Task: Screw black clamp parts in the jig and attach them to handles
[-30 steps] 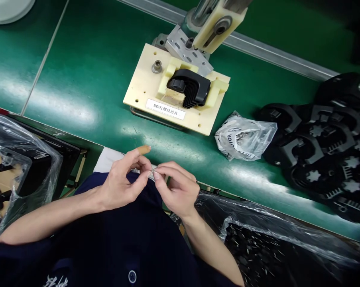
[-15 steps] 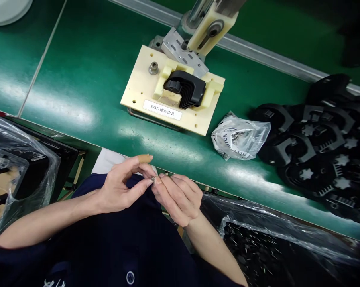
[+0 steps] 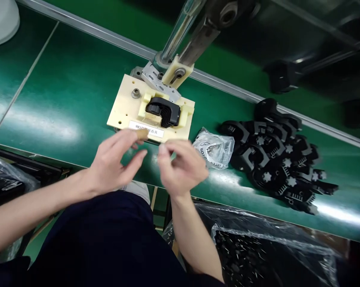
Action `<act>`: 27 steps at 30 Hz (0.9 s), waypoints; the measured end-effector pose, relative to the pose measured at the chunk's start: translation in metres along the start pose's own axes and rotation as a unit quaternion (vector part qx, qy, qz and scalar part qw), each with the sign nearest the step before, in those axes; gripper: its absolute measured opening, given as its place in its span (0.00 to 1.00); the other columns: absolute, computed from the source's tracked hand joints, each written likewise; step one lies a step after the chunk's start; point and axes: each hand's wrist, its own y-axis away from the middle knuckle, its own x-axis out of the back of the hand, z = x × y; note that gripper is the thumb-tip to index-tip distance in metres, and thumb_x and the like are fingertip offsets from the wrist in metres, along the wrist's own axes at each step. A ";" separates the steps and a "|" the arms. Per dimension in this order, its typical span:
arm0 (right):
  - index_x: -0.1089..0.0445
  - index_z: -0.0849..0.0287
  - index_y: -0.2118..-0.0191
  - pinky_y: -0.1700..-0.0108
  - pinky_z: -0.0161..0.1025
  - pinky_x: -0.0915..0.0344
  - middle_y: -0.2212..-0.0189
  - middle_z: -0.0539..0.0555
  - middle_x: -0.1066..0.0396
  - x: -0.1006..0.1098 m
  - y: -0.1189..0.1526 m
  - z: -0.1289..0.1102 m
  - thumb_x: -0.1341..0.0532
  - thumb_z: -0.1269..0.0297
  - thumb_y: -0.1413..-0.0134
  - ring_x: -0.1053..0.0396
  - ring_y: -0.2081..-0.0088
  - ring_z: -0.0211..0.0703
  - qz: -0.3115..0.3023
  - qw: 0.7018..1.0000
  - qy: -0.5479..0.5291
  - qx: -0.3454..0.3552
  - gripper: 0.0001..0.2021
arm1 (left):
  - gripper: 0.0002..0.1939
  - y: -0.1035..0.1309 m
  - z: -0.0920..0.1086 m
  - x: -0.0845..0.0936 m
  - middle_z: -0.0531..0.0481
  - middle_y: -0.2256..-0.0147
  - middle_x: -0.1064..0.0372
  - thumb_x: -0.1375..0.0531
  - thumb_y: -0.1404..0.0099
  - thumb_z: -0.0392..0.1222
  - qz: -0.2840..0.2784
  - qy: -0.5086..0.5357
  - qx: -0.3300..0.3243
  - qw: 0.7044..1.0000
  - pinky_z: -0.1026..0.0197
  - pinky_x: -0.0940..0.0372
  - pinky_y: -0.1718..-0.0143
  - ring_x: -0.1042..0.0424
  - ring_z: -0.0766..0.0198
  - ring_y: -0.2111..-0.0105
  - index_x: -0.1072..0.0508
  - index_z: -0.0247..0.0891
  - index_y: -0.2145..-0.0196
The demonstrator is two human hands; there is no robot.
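My left hand [image 3: 112, 161] is just in front of a cream-coloured fixture plate [image 3: 117, 107], its thumb spread away from the index finger; a tan cover wraps that fingertip. No object shows between them. To its right, my right hand [image 3: 182, 165] has its fingers curled and the thumb close to the index finger; anything held there is hidden or too small to make out. A black curved part with ribs [image 3: 169, 111] sits in the yellowish nest of the fixture. A slotted metal plate [image 3: 160, 83] is behind that part.
An opened plastic bag [image 3: 212, 149] of small metal pieces lies right of the fixture. Beyond it is a pile of black parts [image 3: 275, 159]. A metal post [image 3: 182, 26] rises behind. Below the table edge, a plastic-lined container [image 3: 242, 255] holds small dark pieces.
My hands have moved apart and forward toward the fixture. Earlier their fingertips met around a tiny metallic piece; now a gap separates them. The camera view has shifted too.
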 end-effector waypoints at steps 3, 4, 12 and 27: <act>0.31 0.57 0.73 0.73 0.36 0.36 0.76 0.49 0.31 -0.013 -0.034 0.021 0.41 0.72 0.47 0.35 0.76 0.35 0.059 0.995 0.076 0.028 0.06 | 0.08 -0.034 -0.028 -0.005 0.49 0.70 0.28 0.42 0.40 0.28 0.091 -0.012 -0.055 0.994 0.63 0.29 0.70 0.27 0.65 0.69 0.28 0.32 0.62; 0.31 0.57 0.74 0.73 0.36 0.37 0.77 0.48 0.32 -0.017 -0.043 0.027 0.41 0.71 0.47 0.37 0.76 0.35 0.065 0.994 0.086 0.028 0.06 | 0.08 -0.045 -0.038 -0.007 0.51 0.71 0.28 0.42 0.41 0.27 0.112 -0.009 -0.065 0.991 0.64 0.30 0.71 0.27 0.66 0.70 0.28 0.32 0.63; 0.30 0.56 0.69 0.69 0.36 0.37 0.75 0.47 0.34 -0.046 -0.060 0.048 0.46 0.60 0.37 0.36 0.75 0.33 0.019 0.987 0.149 -0.053 0.12 | 0.21 -0.101 -0.077 -0.026 0.52 0.68 0.28 0.43 0.50 0.20 0.071 0.114 -0.026 0.991 0.64 0.30 0.75 0.25 0.61 0.64 0.32 0.41 0.62; 0.29 0.54 0.60 0.62 0.42 0.35 0.67 0.51 0.31 -0.057 -0.052 0.056 0.53 0.50 0.34 0.29 0.62 0.41 0.023 0.987 0.109 -0.118 0.19 | 0.19 -0.109 -0.072 -0.026 0.54 0.69 0.36 0.49 0.46 0.26 0.014 0.095 -0.143 0.985 0.63 0.34 0.68 0.26 0.63 0.64 0.36 0.28 0.55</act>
